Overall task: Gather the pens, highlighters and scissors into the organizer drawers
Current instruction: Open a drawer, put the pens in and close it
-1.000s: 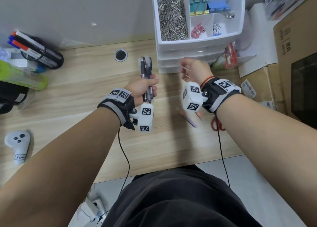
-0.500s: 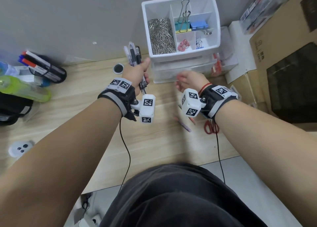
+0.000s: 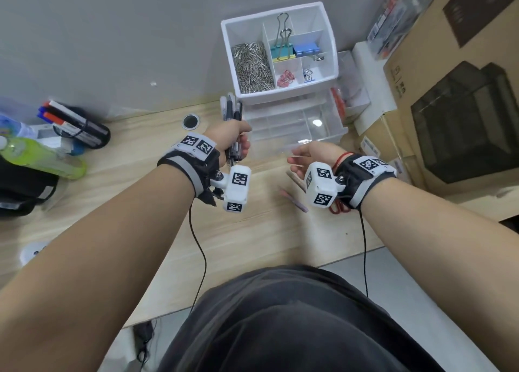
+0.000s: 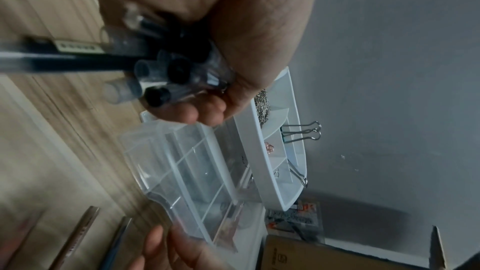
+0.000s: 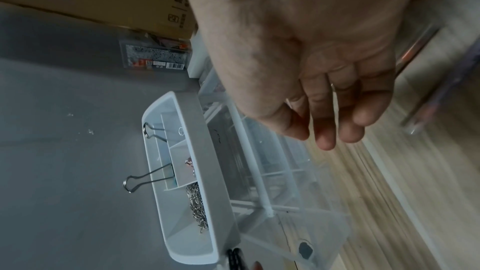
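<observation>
- Pale wood-grain desk (image 3: 134,180) ran up against a grey wall, crowded at its edges: a green bottle (image 3: 42,158) and a bundle of markers (image 3: 73,121) at the left, cardboard boxes (image 3: 449,90) at the right.
- White organizer (image 3: 280,54) stood against the wall, its top tray holding paper clips (image 3: 252,67) and binder clips (image 3: 283,45); a clear divided drawer (image 3: 295,127) was pulled out below it, just ahead of both hands.
- Left hand (image 3: 233,138) gripped a bunch of pens (image 3: 231,110), fingers curled round them, tips pointing up beside the organizer's left corner.
- Pens looked clear-barrelled with dark ink and black caps; the wrist view (image 4: 166,69) showed their ends fanned out of the fist.
- Right hand (image 3: 311,155) hovered at the drawer's front edge, fingers relaxed and holding nothing (image 5: 332,110).
- Two highlighters (image 3: 293,200) and red-handled scissors (image 3: 338,207) lay on the desk beneath the right wrist, partly hidden by the wrist camera.
</observation>
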Motion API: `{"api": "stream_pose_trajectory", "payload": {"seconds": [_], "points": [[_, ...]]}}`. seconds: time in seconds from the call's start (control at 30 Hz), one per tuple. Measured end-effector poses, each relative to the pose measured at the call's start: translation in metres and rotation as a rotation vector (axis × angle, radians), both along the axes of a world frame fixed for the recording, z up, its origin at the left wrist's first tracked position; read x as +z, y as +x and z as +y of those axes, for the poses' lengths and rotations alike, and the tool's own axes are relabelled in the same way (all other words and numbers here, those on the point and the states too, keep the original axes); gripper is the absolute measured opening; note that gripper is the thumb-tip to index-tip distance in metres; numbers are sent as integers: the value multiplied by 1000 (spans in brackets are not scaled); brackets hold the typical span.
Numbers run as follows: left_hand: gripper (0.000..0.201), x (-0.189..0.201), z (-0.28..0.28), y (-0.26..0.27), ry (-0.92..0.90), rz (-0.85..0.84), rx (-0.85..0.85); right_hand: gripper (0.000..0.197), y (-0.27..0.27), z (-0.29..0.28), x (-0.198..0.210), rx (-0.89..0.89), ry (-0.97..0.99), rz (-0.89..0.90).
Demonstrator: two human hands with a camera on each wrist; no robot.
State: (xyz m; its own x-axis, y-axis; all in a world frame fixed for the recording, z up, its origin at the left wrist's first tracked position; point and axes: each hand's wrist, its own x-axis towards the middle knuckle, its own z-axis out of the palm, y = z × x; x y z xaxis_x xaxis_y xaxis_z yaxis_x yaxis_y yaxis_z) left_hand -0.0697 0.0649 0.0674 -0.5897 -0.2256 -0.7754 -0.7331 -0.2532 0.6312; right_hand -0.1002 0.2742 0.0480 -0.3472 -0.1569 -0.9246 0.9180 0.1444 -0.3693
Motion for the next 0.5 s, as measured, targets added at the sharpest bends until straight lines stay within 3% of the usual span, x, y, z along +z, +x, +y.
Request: {"api": "stream_pose_trajectory", "payload": {"seconds": [0.1,0.2,0.33,0.43,0.5], "points": [[16,3,5,5,46,-42,-60,17,2,5,6,42,6,-63],[21,10,15,7,64,-61,-142,30,4,2,20,262,56,-98],[21,16,31,0,-21,-43,-305,53,-9,-13,50,533,0,146],[13,20,41,-5,-93,-29,-442,58,-22,-35,57,494,-52,264],[8,24,48,-8,-106,-1,-460,41,-24,-46,54,440,-141,207]]}}
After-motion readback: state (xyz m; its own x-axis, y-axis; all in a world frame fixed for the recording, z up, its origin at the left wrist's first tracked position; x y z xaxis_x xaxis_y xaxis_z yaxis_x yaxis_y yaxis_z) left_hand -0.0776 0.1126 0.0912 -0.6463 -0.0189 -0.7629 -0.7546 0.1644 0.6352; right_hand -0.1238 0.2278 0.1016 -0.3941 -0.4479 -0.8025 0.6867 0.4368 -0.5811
